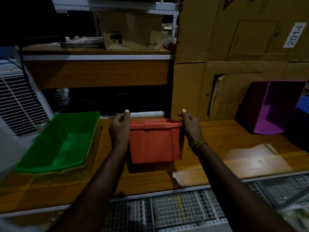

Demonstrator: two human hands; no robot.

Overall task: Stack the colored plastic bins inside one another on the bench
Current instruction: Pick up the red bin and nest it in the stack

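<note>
Left hand [119, 129] and right hand [190, 125] gripping orange bin [155, 143], seemingly lifted

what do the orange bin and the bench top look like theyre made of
Orange bin: looks like moulded plastic with a matte finish, judging by its even colour, stepped rim and ribbed corners. Both hands, left hand and right hand, grip it at the rim.

Bench top: looks like wood-grain laminate or veneer, smooth and somewhat glossy, since streaked grain shows and a bright patch of light reflects off it. Solid wood cannot be ruled out.

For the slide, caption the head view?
Both hands grip an orange plastic bin beside nested green bin.
</note>
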